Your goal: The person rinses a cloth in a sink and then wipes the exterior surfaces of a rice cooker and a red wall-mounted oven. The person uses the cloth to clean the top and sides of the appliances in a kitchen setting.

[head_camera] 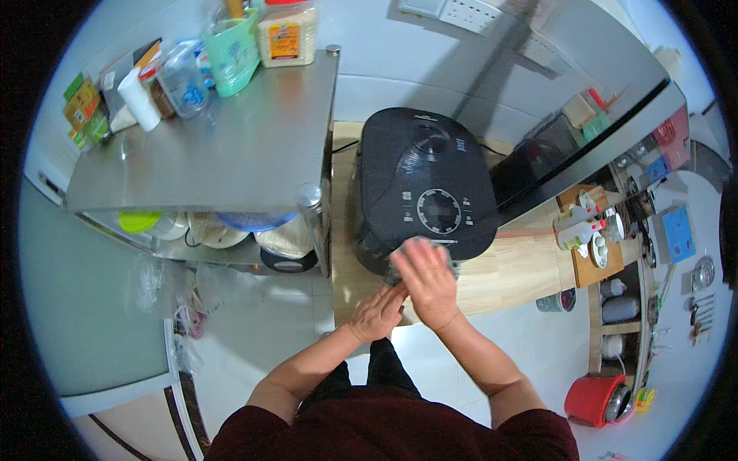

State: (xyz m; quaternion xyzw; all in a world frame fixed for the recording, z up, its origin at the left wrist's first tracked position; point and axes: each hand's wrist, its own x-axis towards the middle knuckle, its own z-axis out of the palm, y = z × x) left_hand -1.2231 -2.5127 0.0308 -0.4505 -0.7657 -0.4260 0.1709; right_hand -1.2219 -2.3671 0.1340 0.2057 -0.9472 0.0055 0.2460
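A black electric cooker (429,173) with a round control dial on its lid stands on the light wood countertop (513,262). Blurred by motion, my right hand (429,282) presses a grey-green cloth (453,269) against the cooker's front edge, just below the dial. Most of the cloth is hidden under the palm and fingers. My left hand (377,314) is at the front of the counter, fingers stretched towards the cloth and almost meeting the right hand. Whether its fingertips touch the cloth or the cooker cannot be made out.
To the left is a stainless steel rack (230,155) with a green pitcher (232,52) and a jar of grain (287,34) on top. A tall glossy-sided appliance (553,144) rises right of the cooker. Beyond it, bottles (579,233) stand near a wooden board (597,269).
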